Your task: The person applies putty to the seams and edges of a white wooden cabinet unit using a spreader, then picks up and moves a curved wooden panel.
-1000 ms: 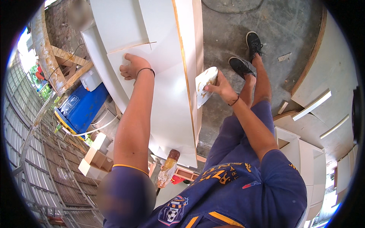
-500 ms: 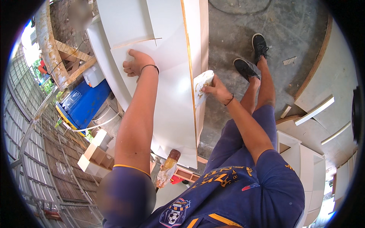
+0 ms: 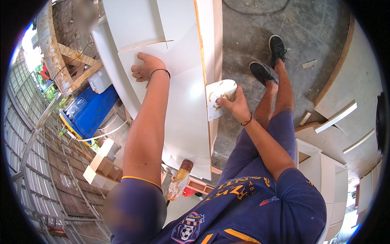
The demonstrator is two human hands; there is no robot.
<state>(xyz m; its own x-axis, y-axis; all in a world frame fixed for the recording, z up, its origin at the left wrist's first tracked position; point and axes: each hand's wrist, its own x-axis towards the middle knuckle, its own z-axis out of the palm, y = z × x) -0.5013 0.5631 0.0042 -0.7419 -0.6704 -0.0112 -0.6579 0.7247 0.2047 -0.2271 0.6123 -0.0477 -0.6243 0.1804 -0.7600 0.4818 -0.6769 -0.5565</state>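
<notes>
A large white panel (image 3: 183,101) with a bare brown edge lies in front of me. My left hand (image 3: 148,68) rests on its top, fingers slightly bent and apart, holding nothing. At the panel's right edge, my right hand (image 3: 237,106) grips a flat white scraper-like piece (image 3: 221,91) smeared with brown, thumb on its face. One side of this rounded piece meets the brown edge. A thin wooden strip (image 3: 148,44) lies just beyond my left hand, by a seam in the white surface.
A bottle with amber contents (image 3: 181,175) lies by the panel's near end. To the left are a blue barrel (image 3: 91,110) and a white jug (image 3: 100,80). White strips (image 3: 336,118) lie on boards at right. A cable (image 3: 256,13) loops across the concrete floor.
My right hand has shifted slightly right and nearer to me, and the white piece has turned so more of its broad face shows. My left hand stays in place.
</notes>
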